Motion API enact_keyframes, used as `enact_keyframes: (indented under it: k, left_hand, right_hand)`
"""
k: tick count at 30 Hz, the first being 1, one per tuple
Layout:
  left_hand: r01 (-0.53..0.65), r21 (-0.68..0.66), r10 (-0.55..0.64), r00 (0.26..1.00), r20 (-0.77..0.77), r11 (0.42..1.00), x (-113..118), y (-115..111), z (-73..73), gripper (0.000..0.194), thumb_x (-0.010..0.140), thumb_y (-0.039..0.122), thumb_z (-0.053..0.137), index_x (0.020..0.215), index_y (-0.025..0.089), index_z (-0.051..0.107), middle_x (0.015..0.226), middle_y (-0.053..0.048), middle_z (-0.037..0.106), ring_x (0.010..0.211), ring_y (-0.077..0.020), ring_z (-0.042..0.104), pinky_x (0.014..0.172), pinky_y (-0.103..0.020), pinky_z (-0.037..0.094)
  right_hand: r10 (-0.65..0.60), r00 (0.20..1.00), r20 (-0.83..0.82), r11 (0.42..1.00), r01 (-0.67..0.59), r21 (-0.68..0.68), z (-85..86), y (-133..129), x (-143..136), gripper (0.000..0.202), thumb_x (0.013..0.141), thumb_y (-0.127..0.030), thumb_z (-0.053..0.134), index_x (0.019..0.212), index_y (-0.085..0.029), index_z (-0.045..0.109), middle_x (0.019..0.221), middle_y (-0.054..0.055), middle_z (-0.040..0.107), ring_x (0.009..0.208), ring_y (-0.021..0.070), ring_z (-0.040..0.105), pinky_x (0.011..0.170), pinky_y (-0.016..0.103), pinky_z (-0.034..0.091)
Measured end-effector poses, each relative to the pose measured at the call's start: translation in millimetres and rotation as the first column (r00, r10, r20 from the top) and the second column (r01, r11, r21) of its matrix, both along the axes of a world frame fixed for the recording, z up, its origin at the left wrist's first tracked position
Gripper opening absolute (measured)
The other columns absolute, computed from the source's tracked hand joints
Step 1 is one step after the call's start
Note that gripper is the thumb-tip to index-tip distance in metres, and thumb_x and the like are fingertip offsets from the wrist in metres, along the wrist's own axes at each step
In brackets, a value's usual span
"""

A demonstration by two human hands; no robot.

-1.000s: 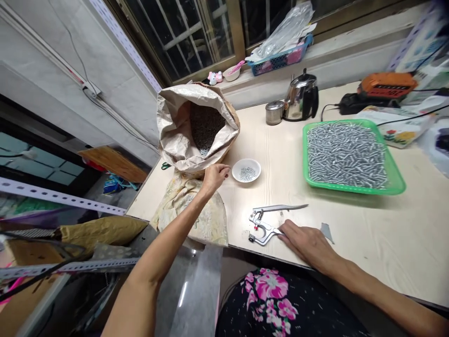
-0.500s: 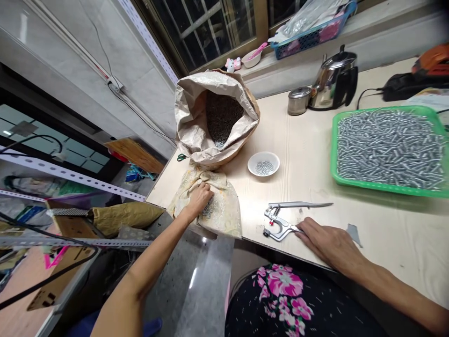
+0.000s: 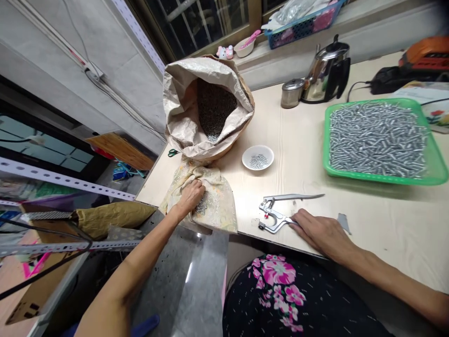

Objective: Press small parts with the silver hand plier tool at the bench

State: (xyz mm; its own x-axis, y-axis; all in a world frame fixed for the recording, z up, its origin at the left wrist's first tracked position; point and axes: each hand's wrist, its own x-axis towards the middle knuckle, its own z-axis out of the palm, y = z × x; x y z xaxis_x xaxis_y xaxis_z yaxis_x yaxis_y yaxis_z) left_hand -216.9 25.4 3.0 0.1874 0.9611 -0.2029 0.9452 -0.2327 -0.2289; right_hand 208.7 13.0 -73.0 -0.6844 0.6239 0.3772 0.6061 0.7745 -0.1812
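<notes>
My left hand (image 3: pixel 191 195) is closed over a patterned cream cloth (image 3: pixel 221 206) at the table's front left edge. Small silvery metal pins (image 3: pixel 201 206) lie on the cloth against its fingers; what the fingertips hold is hidden. On the tabletop, my right hand (image 3: pixel 317 229) is closed over the lower handle of silver hand pliers (image 3: pixel 277 223), whose upper handle stands spread apart. Behind the pliers sits a white bowl (image 3: pixel 265 153) with similar pins in it. A large open paper sack (image 3: pixel 178 107), with dark contents and some shiny pieces inside, stands behind the cloth.
A green tray (image 3: pixel 372 177) heaped with metal pins is at the right. Behind it are a kettle (image 3: pixel 324 75), a small lidded pot (image 3: pixel 292 93) and an orange tool (image 3: pixel 426 54). Green-handled scissors (image 3: pixel 172 152) lie beside the sack, and a grey scrap (image 3: pixel 344 222) lies near my right hand.
The whole view has shifted slightly, so things sit a little further left and up. My left hand stays at the cloth and my right hand stays on the pliers.
</notes>
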Motion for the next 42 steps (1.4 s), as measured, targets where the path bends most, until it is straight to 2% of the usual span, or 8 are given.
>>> enact_keyframes:
  k: [5, 15, 26, 34, 38, 40, 42]
  left_hand:
    - [-0.05, 0.005, 0.05, 0.999, 0.014, 0.999, -5, 0, -3.7, 0.024, 0.094, 0.017, 0.044, 0.088, 0.017, 0.067, 0.093, -0.01, 0.062, 0.097, -0.0238, 0.05, 0.083, -0.033, 0.04]
    - [0.029, -0.086, -0.034, 0.998, -0.059, 0.996, 11, -9, 2.2, 0.025, 0.094, 0.015, 0.043, 0.086, 0.016, 0.066, 0.093, -0.012, 0.06, 0.094, -0.0249, 0.049, 0.079, -0.035, 0.039]
    - [-0.018, -0.028, 0.018, 1.0, -0.025, 0.999, 8, -5, -9.5, 0.024, 0.095, 0.016, 0.041, 0.089, 0.014, 0.063, 0.092, -0.012, 0.062, 0.094, -0.0248, 0.051, 0.082, -0.034, 0.041]
    - [-0.041, -0.084, 0.032, 0.994, -0.103, 0.996, 19, -2, -2.7, 0.025, 0.096, 0.018, 0.04, 0.091, 0.014, 0.064, 0.098, -0.012, 0.062, 0.099, -0.0252, 0.052, 0.079, -0.034, 0.042]
    - [-0.103, -0.015, 0.103, 0.995, 0.008, 0.995, 25, -2, 1.1, 0.021, 0.093, 0.018, 0.044, 0.087, 0.014, 0.064, 0.097, -0.012, 0.064, 0.098, -0.0238, 0.055, 0.081, -0.033, 0.043]
    - [-0.174, 0.043, 0.165, 0.972, 0.165, 0.984, 33, -4, 3.5, 0.016, 0.089, 0.016, 0.048, 0.083, 0.015, 0.063, 0.092, -0.01, 0.065, 0.092, -0.0217, 0.057, 0.08, -0.031, 0.044]
    - [-0.284, 0.032, 0.25, 0.887, 0.388, 0.958, 47, -8, 5.9, 0.011, 0.084, 0.018, 0.053, 0.081, 0.016, 0.063, 0.083, -0.006, 0.066, 0.08, -0.0182, 0.059, 0.075, -0.028, 0.046]
  right_hand:
    - [-0.01, 0.999, 0.046, 1.0, 0.011, -0.017, 2.7, 1, 0, 0.032, 0.103, -0.031, 0.03, 0.084, -0.019, 0.053, 0.076, 0.001, 0.059, 0.054, 0.0114, 0.052, 0.048, 0.028, 0.023]
    - [-0.025, 1.0, 0.015, 0.999, 0.025, 0.037, -4.1, -1, 0, 0.031, 0.102, -0.033, 0.035, 0.083, -0.019, 0.054, 0.076, 0.0, 0.059, 0.048, 0.0108, 0.048, 0.046, 0.029, 0.021]
    - [-0.012, 0.998, 0.065, 0.998, 0.008, 0.06, 7.4, 1, -2, 0.033, 0.103, -0.028, 0.031, 0.081, -0.017, 0.052, 0.074, 0.001, 0.057, 0.052, 0.0098, 0.05, 0.047, 0.027, 0.02]
    - [-0.019, 1.0, 0.021, 0.999, 0.018, 0.042, 0.5, -1, 0, 0.03, 0.102, -0.031, 0.035, 0.084, -0.018, 0.054, 0.076, 0.0, 0.058, 0.048, 0.0097, 0.046, 0.046, 0.027, 0.02]
    - [-0.021, 0.999, 0.027, 0.998, 0.019, 0.057, 2.0, 0, -1, 0.03, 0.102, -0.03, 0.036, 0.083, -0.018, 0.055, 0.075, 0.0, 0.058, 0.049, 0.0095, 0.046, 0.047, 0.028, 0.02]
    - [-0.012, 0.999, 0.039, 0.999, 0.011, 0.04, 4.1, 0, -1, 0.031, 0.103, -0.029, 0.035, 0.082, -0.017, 0.054, 0.074, 0.0, 0.058, 0.051, 0.0095, 0.047, 0.048, 0.028, 0.021]
    - [-0.002, 0.999, 0.054, 1.0, 0.001, 0.017, 5.5, 1, -2, 0.031, 0.103, -0.028, 0.034, 0.082, -0.017, 0.054, 0.073, 0.0, 0.057, 0.053, 0.0095, 0.048, 0.049, 0.028, 0.021]
